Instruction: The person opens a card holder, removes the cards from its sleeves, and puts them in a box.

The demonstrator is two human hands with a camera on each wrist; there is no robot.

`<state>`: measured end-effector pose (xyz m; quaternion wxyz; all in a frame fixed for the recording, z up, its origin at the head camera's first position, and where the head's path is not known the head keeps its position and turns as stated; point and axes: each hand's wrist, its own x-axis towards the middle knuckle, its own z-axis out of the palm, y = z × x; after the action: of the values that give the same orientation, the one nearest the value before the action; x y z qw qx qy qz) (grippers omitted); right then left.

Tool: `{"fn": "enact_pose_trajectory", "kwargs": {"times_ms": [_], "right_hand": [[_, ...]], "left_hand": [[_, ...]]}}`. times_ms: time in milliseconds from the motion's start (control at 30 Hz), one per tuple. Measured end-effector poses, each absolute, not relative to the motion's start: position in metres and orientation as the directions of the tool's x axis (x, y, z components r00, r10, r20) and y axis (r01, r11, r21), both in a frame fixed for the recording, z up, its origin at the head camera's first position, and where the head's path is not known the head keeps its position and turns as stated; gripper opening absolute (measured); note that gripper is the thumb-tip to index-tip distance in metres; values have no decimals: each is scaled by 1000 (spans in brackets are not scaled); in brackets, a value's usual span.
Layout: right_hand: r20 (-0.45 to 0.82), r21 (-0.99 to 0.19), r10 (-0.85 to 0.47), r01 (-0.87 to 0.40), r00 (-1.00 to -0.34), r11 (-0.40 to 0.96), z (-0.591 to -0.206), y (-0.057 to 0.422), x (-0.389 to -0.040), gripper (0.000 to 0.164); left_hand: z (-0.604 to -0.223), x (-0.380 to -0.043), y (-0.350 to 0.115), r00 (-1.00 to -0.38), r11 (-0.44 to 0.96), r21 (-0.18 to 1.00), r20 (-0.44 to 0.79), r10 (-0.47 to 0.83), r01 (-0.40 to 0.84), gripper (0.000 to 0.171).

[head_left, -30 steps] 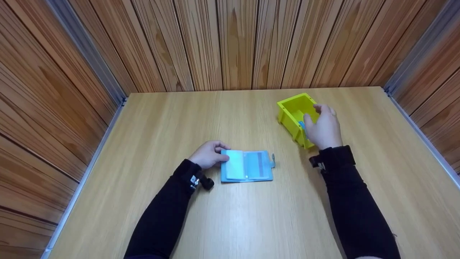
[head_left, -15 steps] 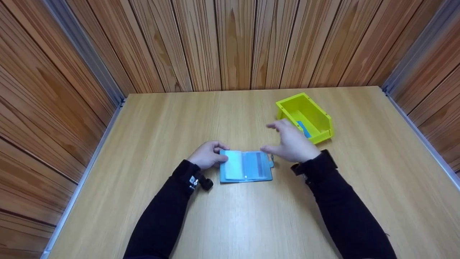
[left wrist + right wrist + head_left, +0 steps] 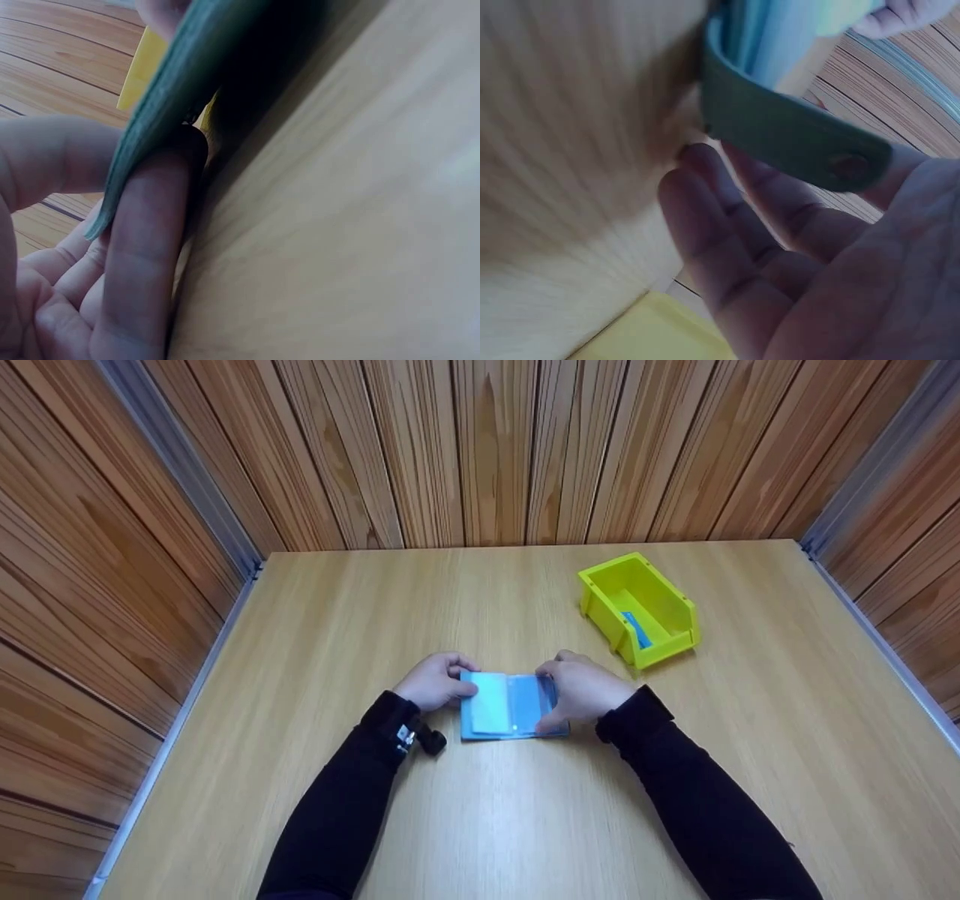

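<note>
A light blue card holder [image 3: 525,705] with clear inner sleeves lies spread on the table in the head view. My left hand [image 3: 436,682] pinches its left edge, thumb on top; the left wrist view shows fingers [image 3: 142,247] beneath the cover. Over the right half reaches my right hand [image 3: 589,690], its thumb at the bottom edge and a fingertip at the top edge, spread well apart. In the right wrist view, the snap strap [image 3: 795,135] sticks out past loosely bent fingers [image 3: 727,247]; the thumb is mostly hidden there.
A yellow bin [image 3: 637,607] stands behind and right of the card holder, with a flat blue piece [image 3: 637,630] inside. Wood-plank walls [image 3: 495,450] enclose the light wooden table [image 3: 480,825] at the back and sides.
My right hand has moved from the yellow bin, left and toward me, onto the card holder's right half. The left hand keeps its pinch and the card holder stays put.
</note>
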<state>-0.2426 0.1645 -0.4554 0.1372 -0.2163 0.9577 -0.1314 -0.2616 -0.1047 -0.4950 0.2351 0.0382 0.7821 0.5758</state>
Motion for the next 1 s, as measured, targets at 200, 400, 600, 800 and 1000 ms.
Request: {"fn": "enact_pose_trajectory", "kwargs": {"times_ms": [200, 400, 600, 800, 1000], "right_hand": [[-222, -324, -422, -342, -879, 882, -454, 162, -242, 96], [-246, -355, -391, -293, -887, 888, -452, 160, -243, 94], [-207, -387, -404, -305, -891, 870, -455, 159, -242, 90], [-169, -405, -422, -327, -891, 854, -456, 158, -242, 86], [-162, -450, -413, -305, -896, 839, -459, 159, -245, 79]], "left_hand": [[-495, -263, -105, -888, 336, 916, -329, 321, -218, 32], [-494, -262, -106, -887, 338, 914, -334, 320, -222, 31], [-490, -260, -106, -881, 349, 911, -337, 331, -218, 33], [-495, -261, -105, -901, 364, 916, -293, 321, -168, 32], [-494, -261, -105, -900, 372, 910, -308, 309, -183, 32]]}}
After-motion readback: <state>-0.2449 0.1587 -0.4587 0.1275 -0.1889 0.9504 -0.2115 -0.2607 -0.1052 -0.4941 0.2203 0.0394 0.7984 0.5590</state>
